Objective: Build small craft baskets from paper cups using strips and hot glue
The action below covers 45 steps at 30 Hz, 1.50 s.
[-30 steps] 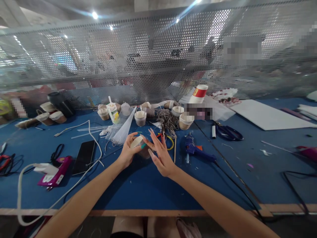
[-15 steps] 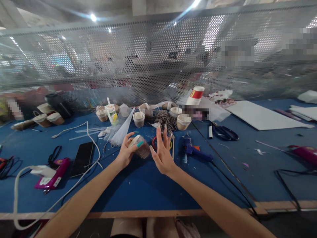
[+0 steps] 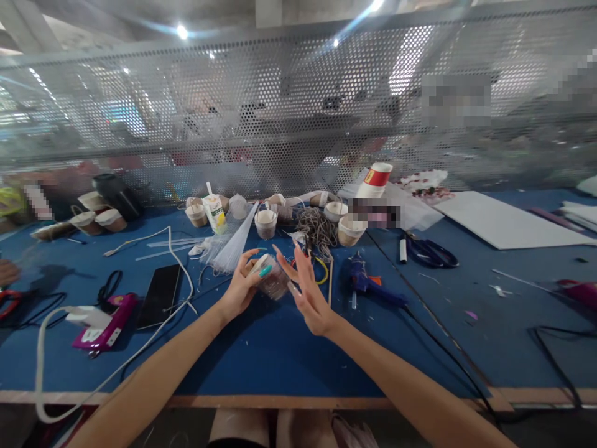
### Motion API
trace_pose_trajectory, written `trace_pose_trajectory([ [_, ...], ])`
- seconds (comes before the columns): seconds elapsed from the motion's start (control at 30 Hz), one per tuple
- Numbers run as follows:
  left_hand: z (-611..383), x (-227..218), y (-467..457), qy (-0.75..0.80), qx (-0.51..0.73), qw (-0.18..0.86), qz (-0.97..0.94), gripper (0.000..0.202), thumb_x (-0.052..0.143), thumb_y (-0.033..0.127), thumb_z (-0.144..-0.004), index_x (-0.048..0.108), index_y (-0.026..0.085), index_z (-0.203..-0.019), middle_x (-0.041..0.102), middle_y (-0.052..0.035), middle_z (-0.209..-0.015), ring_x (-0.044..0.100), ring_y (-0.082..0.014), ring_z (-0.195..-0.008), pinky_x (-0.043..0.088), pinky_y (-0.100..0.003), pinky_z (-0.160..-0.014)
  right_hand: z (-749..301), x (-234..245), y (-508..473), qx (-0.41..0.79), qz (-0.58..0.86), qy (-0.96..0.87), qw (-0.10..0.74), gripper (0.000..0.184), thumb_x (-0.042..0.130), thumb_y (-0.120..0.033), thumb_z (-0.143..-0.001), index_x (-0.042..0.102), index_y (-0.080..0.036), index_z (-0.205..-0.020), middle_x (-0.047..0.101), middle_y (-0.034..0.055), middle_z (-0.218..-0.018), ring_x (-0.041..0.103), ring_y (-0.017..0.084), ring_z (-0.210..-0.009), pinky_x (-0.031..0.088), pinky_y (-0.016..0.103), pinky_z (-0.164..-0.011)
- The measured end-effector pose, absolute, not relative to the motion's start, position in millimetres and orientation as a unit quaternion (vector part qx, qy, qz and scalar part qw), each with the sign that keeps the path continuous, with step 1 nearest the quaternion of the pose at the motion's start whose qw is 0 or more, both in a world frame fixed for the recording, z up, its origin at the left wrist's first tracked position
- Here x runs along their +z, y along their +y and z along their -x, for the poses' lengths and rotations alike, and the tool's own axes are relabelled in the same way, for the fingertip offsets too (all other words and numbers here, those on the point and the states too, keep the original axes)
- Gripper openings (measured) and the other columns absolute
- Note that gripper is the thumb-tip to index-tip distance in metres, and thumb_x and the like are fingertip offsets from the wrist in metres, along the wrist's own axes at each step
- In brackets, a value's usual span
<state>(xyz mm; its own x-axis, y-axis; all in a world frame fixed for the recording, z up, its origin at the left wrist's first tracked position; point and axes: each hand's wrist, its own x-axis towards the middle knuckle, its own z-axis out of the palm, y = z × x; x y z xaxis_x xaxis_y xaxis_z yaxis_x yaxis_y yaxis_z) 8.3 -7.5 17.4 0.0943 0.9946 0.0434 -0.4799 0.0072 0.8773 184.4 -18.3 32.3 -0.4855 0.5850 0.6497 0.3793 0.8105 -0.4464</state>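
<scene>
Head view: left hand [image 3: 239, 287] is gripping one tilted cup [image 3: 275, 283]; right hand [image 3: 313, 301], unclosed, fingers extended, is hovering just beside it.

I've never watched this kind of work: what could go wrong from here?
The cup tilts in the left hand, so it could slip. The glue gun lies near the right hand; if hot, touching it might burn. The white cable loops over the table's edge; the left arm could snag it.
</scene>
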Motion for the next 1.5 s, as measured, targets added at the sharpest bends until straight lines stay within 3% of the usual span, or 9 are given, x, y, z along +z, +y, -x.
trace_pose_trajectory([
  [0.17, -9, 17, -9, 0.304, 0.596, 0.635, -0.386, 0.058, 0.076, 0.03, -0.056, 0.048, 0.028, -0.108, 0.054, 0.0015, -0.088, 0.055, -0.0112, -0.072, 0.044, -0.021, -0.06, -178, 29, -23, 0.057, 0.281, -0.883, 0.372, 0.064, 0.011, -0.048, -0.089, -0.011, -0.016, -0.141, 0.01, 0.008, -0.149, -0.001, 0.027, -0.136, 0.001, 0.058, -0.105],
  [0.3, -9, 16, -8, 0.321, 0.592, 0.627, -0.392, 0.06, 0.075, 0.031, -0.056, 0.047, 0.028, -0.109, 0.054, 0.0005, -0.089, 0.055, -0.0123, -0.074, 0.045, -0.021, -0.06, -177, 30, -22, 0.03, 0.326, -0.877, 0.353, 0.064, 0.013, -0.045, -0.09, -0.013, -0.015, -0.141, 0.023, 0.0082, -0.146, -0.004, 0.026, -0.136, -0.003, 0.062, -0.103],
  [0.53, -8, 14, -6, 0.347, 0.587, 0.614, -0.398, 0.063, 0.076, 0.03, -0.054, 0.047, 0.029, -0.11, 0.055, 0.001, -0.089, 0.056, -0.0131, -0.074, 0.045, -0.021, -0.058, -186, 42, -17, 0.03, 0.406, -0.812, 0.418, 0.062, 0.018, -0.042, -0.09, -0.014, -0.023, -0.14, 0.025, 0.0028, -0.146, -0.01, 0.027, -0.135, -0.01, 0.067, -0.099],
  [0.73, -7, 16, -11, 0.318, 0.579, 0.636, -0.398, 0.061, 0.073, 0.033, -0.06, 0.046, 0.028, -0.114, 0.056, -0.0004, -0.094, 0.058, -0.0142, -0.077, 0.048, -0.023, -0.063, -187, 37, -16, -0.033, 0.334, -0.855, 0.396, 0.07, 0.019, -0.057, -0.086, -0.007, -0.023, -0.142, 0.031, 0.0047, -0.143, 0.002, 0.029, -0.136, 0.001, 0.062, -0.104],
  [0.9, -6, 16, -13, 0.32, 0.57, 0.654, -0.38, 0.057, 0.072, 0.035, -0.062, 0.048, 0.028, -0.113, 0.058, -0.0021, -0.099, 0.058, -0.0158, -0.079, 0.049, -0.026, -0.065, -184, 31, -16, -0.057, 0.317, -0.877, 0.357, 0.073, 0.021, -0.058, -0.086, -0.01, -0.023, -0.141, 0.018, 0.005, -0.148, -0.003, 0.032, -0.135, 0.0, 0.062, -0.103],
  [1.03, -3, 14, -10, 0.315, 0.582, 0.67, -0.336, 0.047, 0.07, 0.038, -0.065, 0.052, 0.03, -0.108, 0.059, -0.0001, -0.102, 0.057, -0.0152, -0.08, 0.049, -0.026, -0.065, -185, 34, -20, -0.069, 0.333, -0.88, 0.332, 0.061, 0.022, -0.05, -0.088, 0.007, -0.027, -0.142, 0.002, 0.0034, -0.15, -0.005, 0.036, -0.134, 0.002, 0.064, -0.102],
  [1.13, -2, 11, -9, 0.301, 0.573, 0.687, -0.33, 0.048, 0.07, 0.037, -0.065, 0.053, 0.029, -0.109, 0.06, -0.0004, -0.104, 0.057, -0.0156, -0.083, 0.049, -0.027, -0.07, -186, 37, -22, -0.076, 0.318, -0.889, 0.32, 0.057, 0.023, -0.047, -0.088, 0.015, -0.028, -0.141, 0.016, 0.0003, -0.148, -0.005, 0.035, -0.134, 0.0, 0.065, -0.102],
  [1.3, -2, 8, -8, 0.289, 0.557, 0.709, -0.324, 0.052, 0.071, 0.038, -0.065, 0.053, 0.026, -0.112, 0.061, -0.0016, -0.102, 0.058, -0.0167, -0.085, 0.047, -0.029, -0.076, -188, 39, -22, -0.093, 0.238, -0.9, 0.354, 0.059, 0.023, -0.038, -0.089, 0.002, -0.025, -0.142, 0.049, -0.0021, -0.131, 0.011, 0.029, -0.134, -0.006, 0.065, -0.102],
  [1.5, -3, 11, -9, 0.314, 0.552, 0.71, -0.306, 0.049, 0.07, 0.036, -0.066, 0.053, 0.027, -0.112, 0.062, -0.0003, -0.1, 0.058, -0.0155, -0.082, 0.047, -0.026, -0.071, -187, 42, -23, -0.08, 0.235, -0.903, 0.35, 0.06, 0.022, -0.039, -0.088, 0.002, -0.024, -0.142, 0.054, -0.0042, -0.125, 0.009, 0.03, -0.135, -0.013, 0.065, -0.1],
])
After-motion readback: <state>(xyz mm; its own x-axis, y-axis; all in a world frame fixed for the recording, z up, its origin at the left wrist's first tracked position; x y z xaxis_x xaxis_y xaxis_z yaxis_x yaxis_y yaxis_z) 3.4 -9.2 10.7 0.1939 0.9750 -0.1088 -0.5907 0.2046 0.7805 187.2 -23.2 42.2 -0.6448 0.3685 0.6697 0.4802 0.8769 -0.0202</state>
